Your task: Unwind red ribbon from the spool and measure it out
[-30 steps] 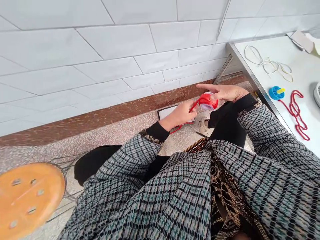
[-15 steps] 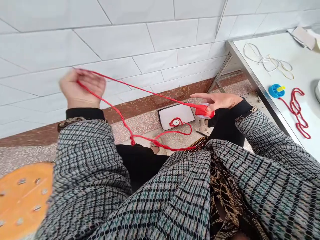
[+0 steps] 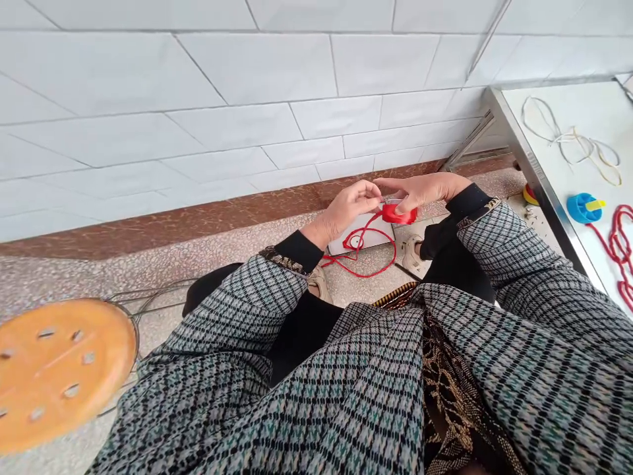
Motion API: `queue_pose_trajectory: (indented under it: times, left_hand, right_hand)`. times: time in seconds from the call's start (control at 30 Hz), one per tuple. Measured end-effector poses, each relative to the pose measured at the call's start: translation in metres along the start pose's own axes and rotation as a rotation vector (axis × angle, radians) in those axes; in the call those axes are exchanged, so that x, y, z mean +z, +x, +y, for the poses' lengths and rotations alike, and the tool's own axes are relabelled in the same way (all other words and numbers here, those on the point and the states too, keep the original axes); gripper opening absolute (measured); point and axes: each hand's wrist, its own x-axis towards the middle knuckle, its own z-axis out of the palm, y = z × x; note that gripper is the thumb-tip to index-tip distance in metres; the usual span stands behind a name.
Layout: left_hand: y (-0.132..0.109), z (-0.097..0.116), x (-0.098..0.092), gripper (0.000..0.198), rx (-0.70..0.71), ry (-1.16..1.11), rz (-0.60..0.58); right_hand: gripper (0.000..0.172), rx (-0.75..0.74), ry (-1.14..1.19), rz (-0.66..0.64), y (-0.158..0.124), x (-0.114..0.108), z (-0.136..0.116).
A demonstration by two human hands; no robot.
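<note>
My right hand (image 3: 424,190) grips a spool wound with red cord (image 3: 399,213), the thumb pressed on its side and the index finger stretched out over it. Close against the spool, my left hand (image 3: 351,210) has its fingertips pinched together, apparently on the cord. From there the loose red cord (image 3: 374,272) drops in a wide loop between my legs. Below my hands lies a white board or box (image 3: 341,246) with a small red-rimmed round piece (image 3: 354,242) on it, partly covered by the cord.
At right stands a metal-edged white table (image 3: 548,161) bearing a blue reel with a yellow handle (image 3: 585,208), red cord (image 3: 620,244) and pale thin cords (image 3: 573,138). An orange stool (image 3: 64,369) is at left. The tiled wall (image 3: 267,72) rises in front.
My left hand has come from far left to beside the spool, and the stretched cord has gone slack into a loop. My right hand still grips the spool. The view has shifted left.
</note>
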Motion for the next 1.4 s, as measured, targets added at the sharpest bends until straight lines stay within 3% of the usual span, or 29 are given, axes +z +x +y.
queue_pose_trajectory:
  times: [0.1, 0.2, 0.4, 0.63, 0.77, 1.0, 1.13, 1.4]
  left_hand:
    - [0.006, -0.017, -0.006, 0.031, -0.056, 0.014, 0.021]
    - [0.008, -0.029, -0.012, 0.029, -0.144, 0.095, -0.036]
    - [0.013, -0.027, -0.009, 0.029, -0.19, 0.157, -0.144]
    - [0.02, -0.033, 0.006, 0.014, -0.224, 0.192, -0.142]
    - [0.02, -0.035, 0.006, 0.015, -0.25, 0.219, -0.209]
    - [0.017, -0.044, -0.005, 0.025, -0.302, 0.28, -0.367]
    - [0.014, -0.044, -0.011, 0.031, -0.336, 0.208, -0.367]
    - [0.013, -0.028, -0.037, 0.031, -0.328, 0.163, -0.506]
  right_hand:
    - [0.115, 0.141, 0.0, -0.045, 0.014, -0.004, 0.001]
    - [0.119, 0.224, -0.086, -0.009, 0.026, -0.001, 0.002]
    - [0.115, 0.334, -0.287, 0.007, 0.038, 0.017, 0.0]
    - [0.116, 0.297, -0.318, 0.061, 0.039, 0.036, 0.018]
    - [0.115, 0.288, -0.339, 0.046, 0.037, 0.039, 0.018]
    - [0.112, 0.255, -0.306, -0.008, 0.033, 0.036, 0.014]
    - [0.109, 0.248, -0.24, -0.024, 0.03, 0.033, 0.014]
    - [0.095, 0.18, -0.016, -0.086, 0.028, 0.028, 0.021]
